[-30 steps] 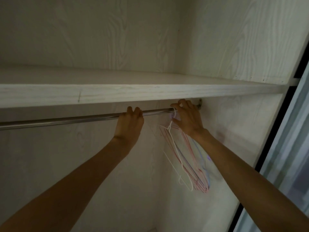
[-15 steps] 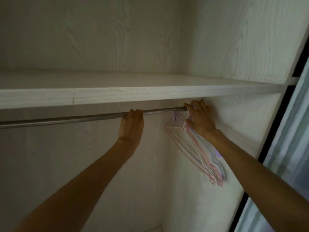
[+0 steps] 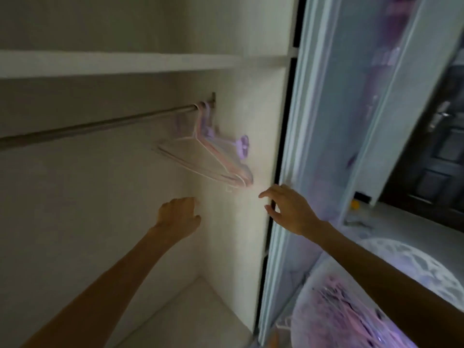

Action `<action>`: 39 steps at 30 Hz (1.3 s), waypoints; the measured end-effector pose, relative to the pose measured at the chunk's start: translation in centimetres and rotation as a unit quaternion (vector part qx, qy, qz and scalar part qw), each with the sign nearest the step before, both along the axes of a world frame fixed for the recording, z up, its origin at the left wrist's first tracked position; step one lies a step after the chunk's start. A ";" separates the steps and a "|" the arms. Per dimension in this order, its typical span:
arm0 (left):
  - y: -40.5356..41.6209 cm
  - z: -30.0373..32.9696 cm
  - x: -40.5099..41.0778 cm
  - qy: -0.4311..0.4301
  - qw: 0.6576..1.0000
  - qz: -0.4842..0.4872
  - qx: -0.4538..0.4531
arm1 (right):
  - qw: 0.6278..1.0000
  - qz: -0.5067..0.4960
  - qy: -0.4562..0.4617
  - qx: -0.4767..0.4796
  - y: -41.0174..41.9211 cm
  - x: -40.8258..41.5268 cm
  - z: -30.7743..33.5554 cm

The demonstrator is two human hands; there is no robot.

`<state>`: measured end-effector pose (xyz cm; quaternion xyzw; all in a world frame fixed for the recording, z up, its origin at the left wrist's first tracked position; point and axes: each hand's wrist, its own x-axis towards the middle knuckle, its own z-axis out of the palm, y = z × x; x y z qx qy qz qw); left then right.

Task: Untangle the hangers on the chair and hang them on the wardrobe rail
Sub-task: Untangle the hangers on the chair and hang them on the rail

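Partway done: a bunch of hangers (image 3: 213, 159) hangs at the rail's (image 3: 100, 125) right end. Left hand (image 3: 179, 216), below the rail, loosely curled, empty; right hand (image 3: 288, 209) spread, empty. More tangled hangers (image 3: 344, 320) remain, low and right of the rail, still to hang.

No text, label or number can be read anywhere.

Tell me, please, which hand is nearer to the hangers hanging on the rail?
The right hand. Its fingertips reach just below and right of the hangers at their lower tip, not touching. The left hand sits lower, further below them to the left.
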<state>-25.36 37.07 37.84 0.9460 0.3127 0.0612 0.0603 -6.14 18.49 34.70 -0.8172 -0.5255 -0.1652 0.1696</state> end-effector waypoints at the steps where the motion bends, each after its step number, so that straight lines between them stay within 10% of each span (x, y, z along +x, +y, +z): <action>1: -1.3 -1.2 0.2 -0.006 0.999 -0.016 -0.036 | 1.000 -0.018 0.018 -0.015 -2.4 -0.4 -1.4; 21: -27.7 -22.7 17.7 0.138 0.917 -0.173 -0.331 | 0.867 -0.381 0.270 -0.176 -43.0 3.4 -18.4; 39: -32.4 -48.0 26.8 0.149 0.937 -0.076 -0.307 | 0.838 -0.289 0.397 -0.239 -41.0 15.7 -45.4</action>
